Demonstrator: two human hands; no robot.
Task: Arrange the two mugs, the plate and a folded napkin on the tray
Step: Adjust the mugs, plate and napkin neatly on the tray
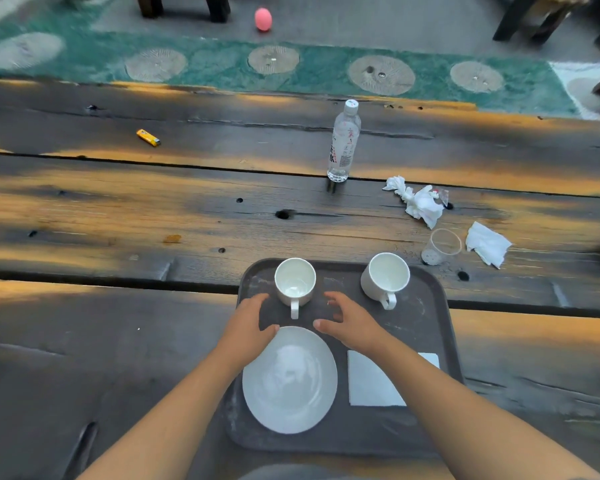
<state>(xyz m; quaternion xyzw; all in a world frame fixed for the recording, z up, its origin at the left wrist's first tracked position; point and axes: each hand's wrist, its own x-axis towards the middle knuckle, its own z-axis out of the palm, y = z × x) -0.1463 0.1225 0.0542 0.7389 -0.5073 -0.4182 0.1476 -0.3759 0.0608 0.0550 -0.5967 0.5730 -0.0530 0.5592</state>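
Dark grey plastic tray (430,327) sits on the weathered wooden table (118,220), at the near edge. All four items are on the tray. Taking the tray centre as the dial:

- Left mug (295,282), white, upright, at 11 o'clock, handle pointing to 6.
- Right mug (385,277), white, upright, at 1 o'clock, handle towards 5.
- White plate (290,379) lies flat at 7 o'clock.
- Folded napkin (371,382), white, lies flat at 5 o'clock just beside the plate, partly covered by the right forearm.

The left hand (248,322) is at 9 o'clock of the left mug and the right hand (350,322) is at 3 o'clock of it. On both hands the fingers are loosely spread and curved, gripping nothing, and neither is seen touching the mug. Whether the fingertips rest on the tray cannot be told.

Off the tray, on the table:

- Clear water bottle (343,143), upright, at 12 o'clock.
- Yellow lighter (148,137) at 10.
- Crumpled tissue (418,202) at 1.
- Clear plastic cup (442,247) and a second tissue (487,244) at 2.
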